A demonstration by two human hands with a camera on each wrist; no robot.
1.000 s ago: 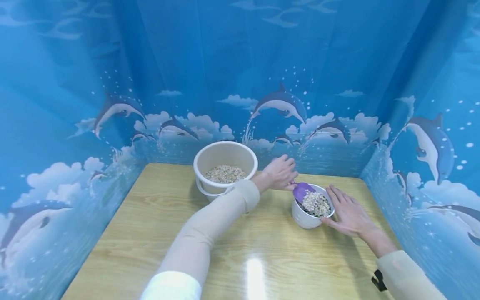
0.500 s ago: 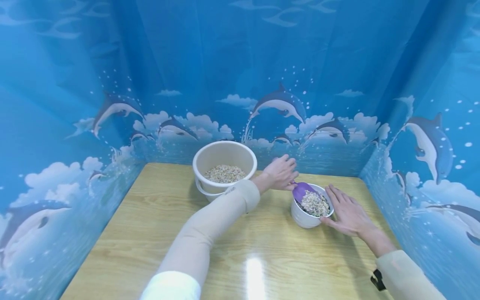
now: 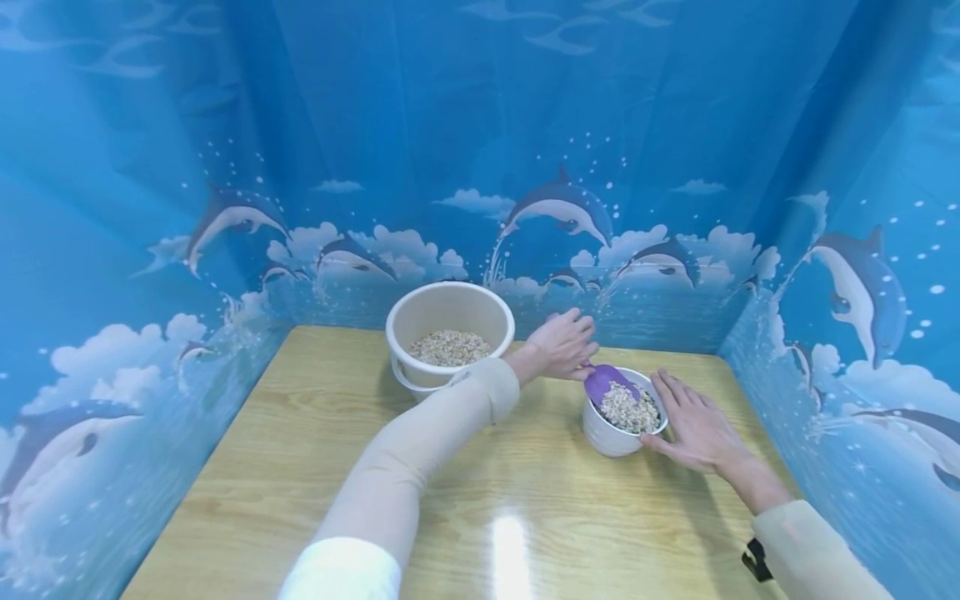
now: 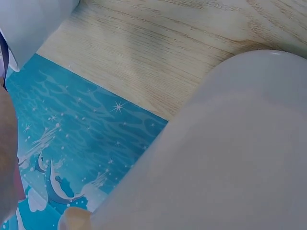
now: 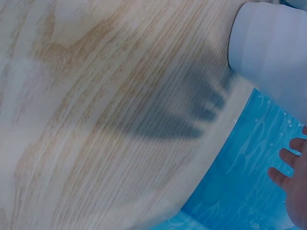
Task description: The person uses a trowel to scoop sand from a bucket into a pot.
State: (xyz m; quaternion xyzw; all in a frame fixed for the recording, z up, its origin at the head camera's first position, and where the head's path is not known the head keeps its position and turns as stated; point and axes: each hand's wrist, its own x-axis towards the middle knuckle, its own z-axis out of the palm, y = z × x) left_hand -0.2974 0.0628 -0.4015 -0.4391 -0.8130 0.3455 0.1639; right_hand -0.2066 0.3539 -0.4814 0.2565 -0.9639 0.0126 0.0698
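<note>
In the head view my left hand [image 3: 561,345] grips the handle of a purple scoop [image 3: 602,383]. The scoop's blade tips down into a small white pot [image 3: 611,437], with pale gravel [image 3: 628,408] lying over its front end. Darker material shows round the edge inside the pot. My right hand [image 3: 697,427] rests against the pot's right side, fingers extended and thumb at the near rim. In the right wrist view its fingers [image 5: 288,157] appear below the white pot [image 5: 273,55]. Most of the scoop's handle is hidden by my left hand.
Left of the pot stands a large white tub [image 3: 401,337] with mixed gravel [image 3: 450,347] inside, set in or on another white container [image 3: 408,382]. My left forearm passes in front of them. A blue dolphin-print curtain [image 3: 465,125] encloses the wooden table [image 3: 315,467] at the back and sides.
Both hands, the pot and the tub stay nearly in place. A little more of the purple scoop's blade shows above the gravel, which lies slightly lower in the pot.
</note>
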